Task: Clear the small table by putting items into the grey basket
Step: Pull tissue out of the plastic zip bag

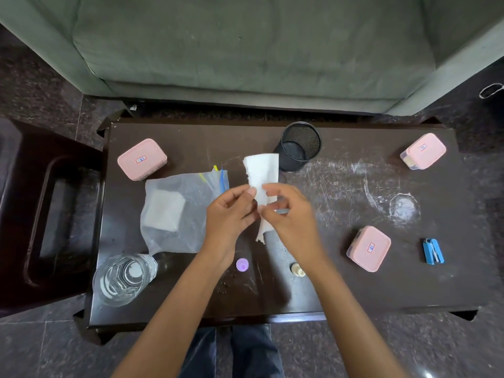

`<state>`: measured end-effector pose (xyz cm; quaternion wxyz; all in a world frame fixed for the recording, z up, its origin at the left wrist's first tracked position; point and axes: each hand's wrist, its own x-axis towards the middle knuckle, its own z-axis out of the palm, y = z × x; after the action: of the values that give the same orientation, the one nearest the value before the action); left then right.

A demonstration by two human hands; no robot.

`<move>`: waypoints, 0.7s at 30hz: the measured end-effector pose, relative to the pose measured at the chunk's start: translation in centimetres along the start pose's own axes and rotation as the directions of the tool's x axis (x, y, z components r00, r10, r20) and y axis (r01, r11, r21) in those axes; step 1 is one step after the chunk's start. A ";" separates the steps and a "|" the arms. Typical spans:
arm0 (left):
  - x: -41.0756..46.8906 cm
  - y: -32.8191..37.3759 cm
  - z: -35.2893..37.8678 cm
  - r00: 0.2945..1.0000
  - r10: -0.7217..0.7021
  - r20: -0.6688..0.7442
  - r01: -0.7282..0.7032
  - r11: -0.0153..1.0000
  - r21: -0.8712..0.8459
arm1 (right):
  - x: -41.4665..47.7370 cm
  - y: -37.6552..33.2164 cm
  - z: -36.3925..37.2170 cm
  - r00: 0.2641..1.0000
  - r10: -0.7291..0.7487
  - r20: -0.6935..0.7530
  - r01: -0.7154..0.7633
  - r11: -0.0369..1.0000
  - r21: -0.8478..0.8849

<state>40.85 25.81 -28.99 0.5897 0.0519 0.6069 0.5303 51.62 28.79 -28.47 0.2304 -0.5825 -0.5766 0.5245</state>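
Note:
My left hand (231, 211) and my right hand (289, 214) both pinch a white paper towel (263, 173) held above the middle of the dark small table (341, 290). The towel stands upright, its torn lower end hanging between my wrists. Three pink lidded boxes lie on the table: one at the back left (141, 159), one at the back right (423, 150), one at the front right (368, 248). A clear zip bag (177, 211) with a white pad inside lies left of my hands. No grey basket shows in this view.
A black mesh cup (298, 145) stands behind the towel. A clear water bottle (124, 276) lies at the front left. A purple cap (242, 264), a small cream knob (297, 269) and a blue stapler (433, 251) lie near the front. A dark stool (46, 214) stands left, a sofa (245, 45) behind.

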 end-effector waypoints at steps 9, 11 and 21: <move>0.6 1.3 -1.3 0.990 0.028 0.136 -0.061 0.967 0.246 | 0.7 -0.5 1.0 0.991 0.028 -0.131 -0.024 0.999 0.033; 0.5 1.4 -1.3 0.988 0.031 0.150 -0.069 0.965 0.255 | 0.7 -0.6 1.2 0.992 0.059 -0.112 -0.055 0.998 0.039; 0.4 0.5 -0.8 0.985 0.141 0.104 -0.165 0.945 0.281 | 0.5 -0.8 0.2 0.940 0.341 0.025 -0.313 0.830 0.462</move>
<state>39.78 25.87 -29.10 0.5574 0.2062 0.6470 0.4777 50.98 29.34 -27.99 0.2850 -0.6165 -0.3209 0.6601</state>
